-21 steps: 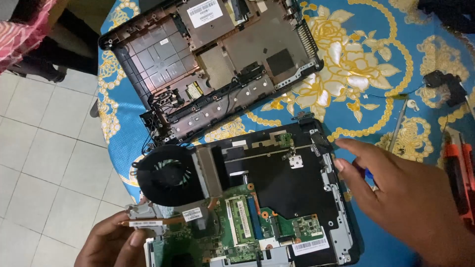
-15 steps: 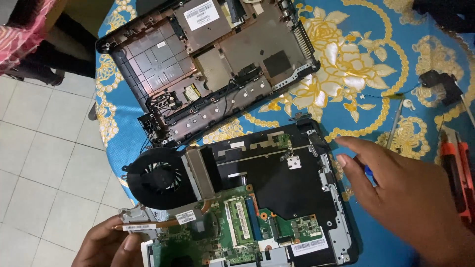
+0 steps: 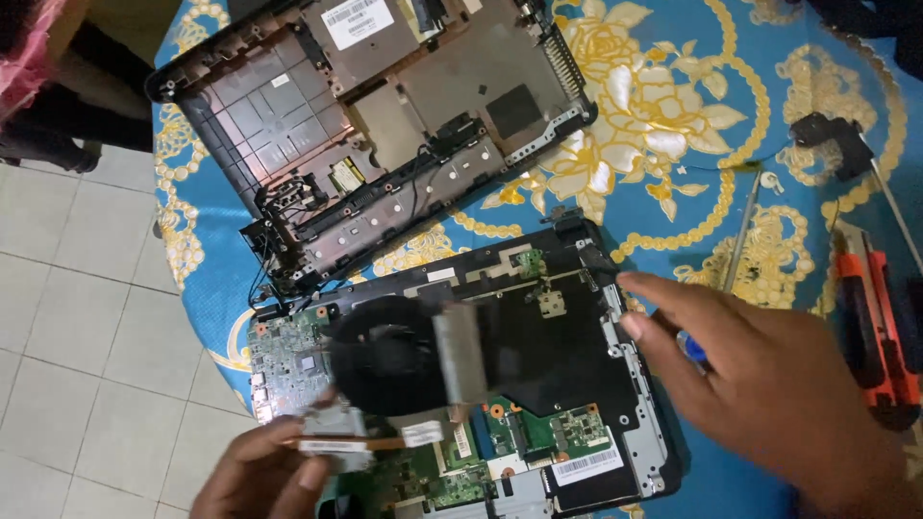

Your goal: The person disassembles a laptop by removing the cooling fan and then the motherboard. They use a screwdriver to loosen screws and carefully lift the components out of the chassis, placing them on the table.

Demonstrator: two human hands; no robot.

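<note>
Fan assembly [image 3: 399, 360] pinched in left hand [image 3: 264, 471], lifted over motherboard [image 3: 288, 356], right hand [image 3: 769, 384] spread flat beside

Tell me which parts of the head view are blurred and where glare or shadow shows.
Head view: the black cooling fan and its heatsink are smeared by motion blur, as is the left hand holding them; the right hand is slightly soft; the empty laptop case and blue floral cloth are sharp; lighting is soft, without strong glare or hard shadows.
</note>
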